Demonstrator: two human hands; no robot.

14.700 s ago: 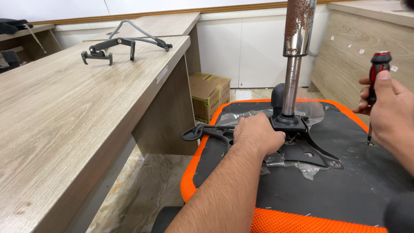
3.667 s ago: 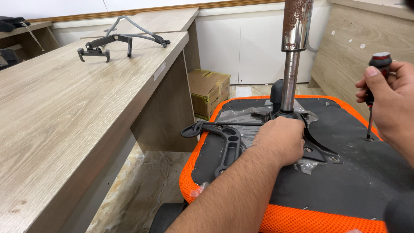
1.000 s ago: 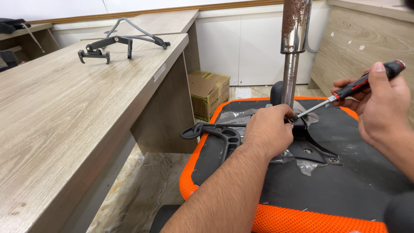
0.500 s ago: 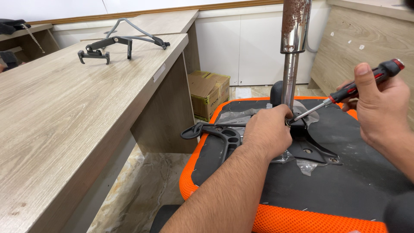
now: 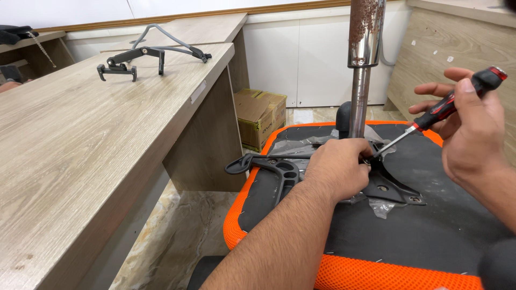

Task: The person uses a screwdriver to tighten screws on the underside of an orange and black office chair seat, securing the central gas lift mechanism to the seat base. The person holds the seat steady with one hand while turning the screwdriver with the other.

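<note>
An upturned office chair seat (image 5: 419, 236), black underneath with an orange mesh rim, lies in front of me. A black metal mechanism plate (image 5: 387, 188) is fixed on it, with a lever arm (image 5: 269, 164) pointing left and a rusty chrome gas cylinder (image 5: 361, 64) standing up from it. My left hand (image 5: 338, 169) presses down on the plate at the foot of the cylinder. My right hand (image 5: 473, 126) holds a red and black screwdriver (image 5: 430, 118) slanted down to the left, its tip at the plate next to my left fingers.
A long wooden desk (image 5: 80, 161) runs along the left, with a black metal chair part (image 5: 131, 59) on its far end. A cardboard box (image 5: 260, 115) sits on the marble floor behind the seat. White cabinets and a wooden panel (image 5: 430, 53) stand at the back.
Earlier my right hand held the screwdriver upright at the seat's right side. It has since tilted the tool and brought the tip to the plate by my left hand, which shifted slightly right.
</note>
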